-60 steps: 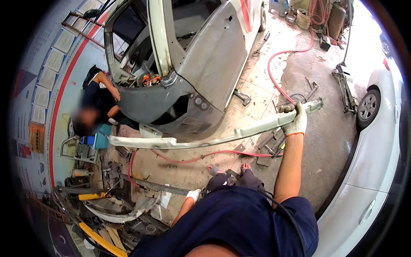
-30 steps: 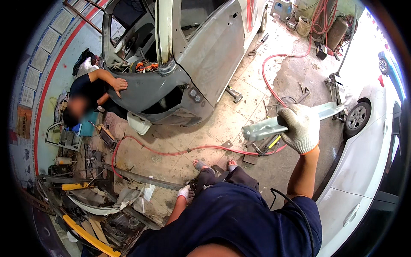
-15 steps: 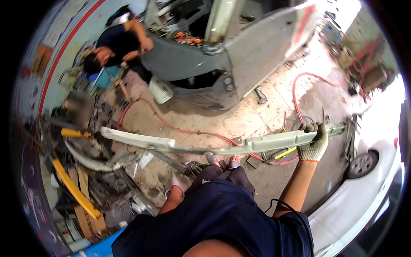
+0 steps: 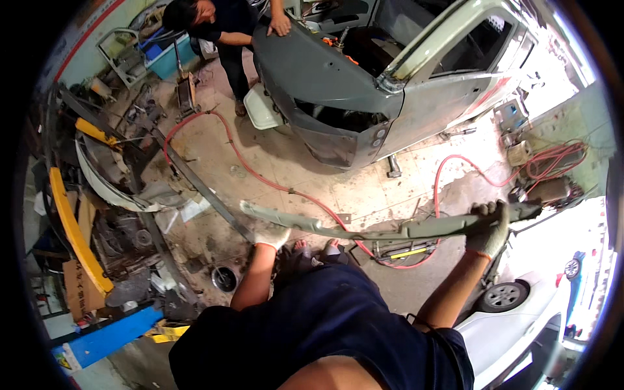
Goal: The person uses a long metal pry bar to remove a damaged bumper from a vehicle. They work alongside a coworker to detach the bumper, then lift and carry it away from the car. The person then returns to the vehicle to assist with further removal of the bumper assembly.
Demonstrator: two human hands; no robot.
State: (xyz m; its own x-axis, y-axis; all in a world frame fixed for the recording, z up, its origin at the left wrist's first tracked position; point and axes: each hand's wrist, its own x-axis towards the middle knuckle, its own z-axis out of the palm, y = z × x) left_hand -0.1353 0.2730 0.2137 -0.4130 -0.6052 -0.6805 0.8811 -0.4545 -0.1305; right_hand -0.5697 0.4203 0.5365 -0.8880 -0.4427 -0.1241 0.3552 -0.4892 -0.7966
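Observation:
I hold a long, pale grey-green car body strip level in front of me, across my body. My right hand, in a white work glove, grips it near its right end. My left hand, also gloved, supports the strip from below near its left end. My dark blue shirt fills the lower middle of the view, and my shoes show just under the strip.
A stripped grey car body stands ahead, with another person leaning on it. A red air hose snakes over the concrete floor. Scrap parts and a yellow bar pile up at left. A white car is parked at right.
My view has swung left and down. The strip stays in my right hand, and my left hand has come up under its left end.

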